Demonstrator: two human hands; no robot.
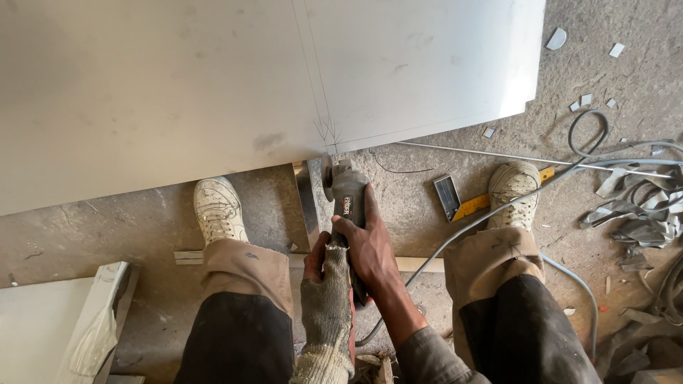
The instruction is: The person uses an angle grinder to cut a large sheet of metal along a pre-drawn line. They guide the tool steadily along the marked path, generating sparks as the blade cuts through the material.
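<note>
Right at the sheet edge: angle grinder with its disc touching the near edge of the big grey metal sheet, exactly where the scribed line running up the sheet meets the edge and a second line branches off to the right. No kerf visible along either line, so my read is the cut is barely started, if at all; essentially the whole marked length is left. Right hand bare, wrapped closed around the grinder body from the right side, wrist straight, forearm coming up from below. Left hand in a frayed fingerless knit glove, closed on the rear of the tool just behind the right. Both arms held low between the knees, tool pointing away from the person. Shoes planted either side, floor bare concrete. Grey power cable trails right past the other foot. Try square with yellow blade lies on the floor just right of the grinder; offcut scraps piled far right.
</note>
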